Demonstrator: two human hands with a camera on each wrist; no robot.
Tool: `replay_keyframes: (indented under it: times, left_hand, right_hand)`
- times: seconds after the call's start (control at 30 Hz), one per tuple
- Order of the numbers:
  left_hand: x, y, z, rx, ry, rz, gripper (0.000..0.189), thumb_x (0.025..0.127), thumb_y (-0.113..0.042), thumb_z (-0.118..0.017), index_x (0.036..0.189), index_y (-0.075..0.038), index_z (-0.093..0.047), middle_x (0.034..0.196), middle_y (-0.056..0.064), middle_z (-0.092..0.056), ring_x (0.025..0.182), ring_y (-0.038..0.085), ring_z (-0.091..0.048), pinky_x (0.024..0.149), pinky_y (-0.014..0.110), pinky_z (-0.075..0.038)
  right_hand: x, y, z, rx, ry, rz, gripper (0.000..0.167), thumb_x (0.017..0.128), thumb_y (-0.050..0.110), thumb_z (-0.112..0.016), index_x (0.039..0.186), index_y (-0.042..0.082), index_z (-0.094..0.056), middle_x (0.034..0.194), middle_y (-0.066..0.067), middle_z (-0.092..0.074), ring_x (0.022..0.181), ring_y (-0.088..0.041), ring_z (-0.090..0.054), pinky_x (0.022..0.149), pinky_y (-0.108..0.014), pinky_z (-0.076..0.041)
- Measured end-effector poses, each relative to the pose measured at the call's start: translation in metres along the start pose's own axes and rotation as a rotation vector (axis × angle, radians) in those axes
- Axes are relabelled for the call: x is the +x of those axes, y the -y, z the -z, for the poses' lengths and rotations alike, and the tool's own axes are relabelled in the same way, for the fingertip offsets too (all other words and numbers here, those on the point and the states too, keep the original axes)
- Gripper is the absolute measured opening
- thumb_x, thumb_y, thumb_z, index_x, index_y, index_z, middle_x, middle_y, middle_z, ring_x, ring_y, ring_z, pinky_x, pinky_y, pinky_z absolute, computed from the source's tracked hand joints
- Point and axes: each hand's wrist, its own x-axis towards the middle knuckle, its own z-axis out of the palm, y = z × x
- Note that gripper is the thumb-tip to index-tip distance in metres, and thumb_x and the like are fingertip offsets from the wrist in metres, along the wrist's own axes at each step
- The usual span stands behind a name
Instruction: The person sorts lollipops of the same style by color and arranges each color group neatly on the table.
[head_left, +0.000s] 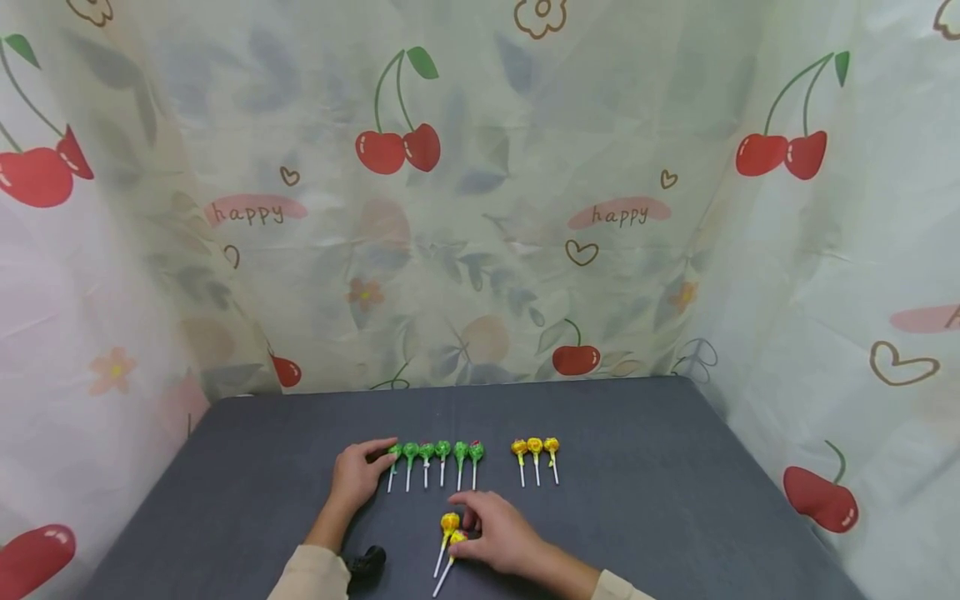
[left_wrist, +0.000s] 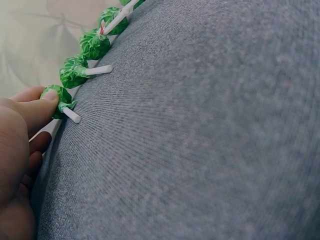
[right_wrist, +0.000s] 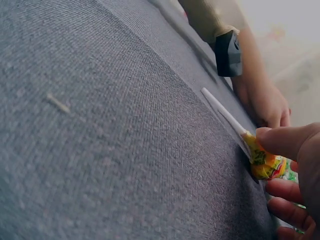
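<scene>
At the left end of a row of green-wrapped lollipops [head_left: 443, 450], my left hand [head_left: 356, 477] pinches the last green lollipop [left_wrist: 61, 102] by its head between thumb and forefinger. Its white stick points down toward the dark cloth. Nearer to me, my right hand [head_left: 501, 532] holds a yellow lollipop [right_wrist: 264, 161], the thumb on its wrapper and fingertips at the top of its head. The stick of this one slants down and left. Right beside it lies another yellow lollipop [head_left: 448, 523], its head just under my right forefinger.
Three yellow lollipops [head_left: 536, 448] lie side by side to the right of the green row, sticks toward me. A dark grey cloth [head_left: 675, 500] covers the table. Behind and at both sides hangs a cherry-printed curtain [head_left: 480, 167]. A black device [right_wrist: 229, 54] is on the left wrist.
</scene>
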Motion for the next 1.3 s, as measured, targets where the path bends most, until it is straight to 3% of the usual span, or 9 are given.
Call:
replay_keyframes:
  times: [0.27, 0.5, 0.83, 1.3]
  left_hand:
    - [-0.001, 0.0, 0.0, 0.002, 0.006, 0.005, 0.029, 0.084, -0.017, -0.077, 0.113, -0.015, -0.075, 0.111, 0.009, -0.07, 0.106, 0.034, -0.061, 0.093, 0.052, -0.044]
    - [-0.002, -0.002, 0.001, 0.014, 0.0, -0.011, 0.029, 0.084, -0.016, -0.077, 0.112, -0.014, -0.076, 0.109, 0.009, -0.071, 0.106, 0.035, -0.061, 0.093, 0.052, -0.044]
    - [-0.002, -0.003, 0.002, 0.006, -0.015, -0.008, 0.028, 0.083, -0.015, -0.077, 0.111, -0.013, -0.076, 0.109, 0.01, -0.071, 0.106, 0.035, -0.061, 0.092, 0.052, -0.045]
    - [-0.002, -0.002, 0.002, -0.003, 0.001, 0.005, 0.028, 0.084, -0.017, -0.077, 0.112, -0.014, -0.076, 0.111, 0.01, -0.07, 0.108, 0.035, -0.061, 0.094, 0.052, -0.044]
  right_hand:
    - [-0.001, 0.004, 0.003, 0.054, 0.067, 0.006, 0.054, 0.074, 0.019, -0.084, 0.122, 0.008, -0.062, 0.076, 0.013, -0.057, 0.063, 0.001, -0.049, 0.061, -0.013, -0.041]
    - [0.0, 0.001, 0.011, 0.172, 0.109, -0.004, 0.051, 0.077, 0.009, -0.082, 0.123, 0.007, -0.062, 0.077, 0.008, -0.06, 0.061, 0.002, -0.052, 0.057, -0.017, -0.047]
    - [0.007, -0.004, 0.032, 0.152, 0.072, 0.005, 0.049, 0.075, 0.006, -0.082, 0.121, 0.004, -0.064, 0.082, 0.005, -0.061, 0.064, 0.001, -0.056, 0.06, -0.019, -0.049]
    - [0.007, -0.029, 0.059, 0.085, -0.021, 0.01, 0.021, 0.08, 0.004, -0.079, 0.1, 0.003, -0.073, 0.087, 0.002, -0.063, 0.074, -0.008, -0.058, 0.067, -0.024, -0.051]
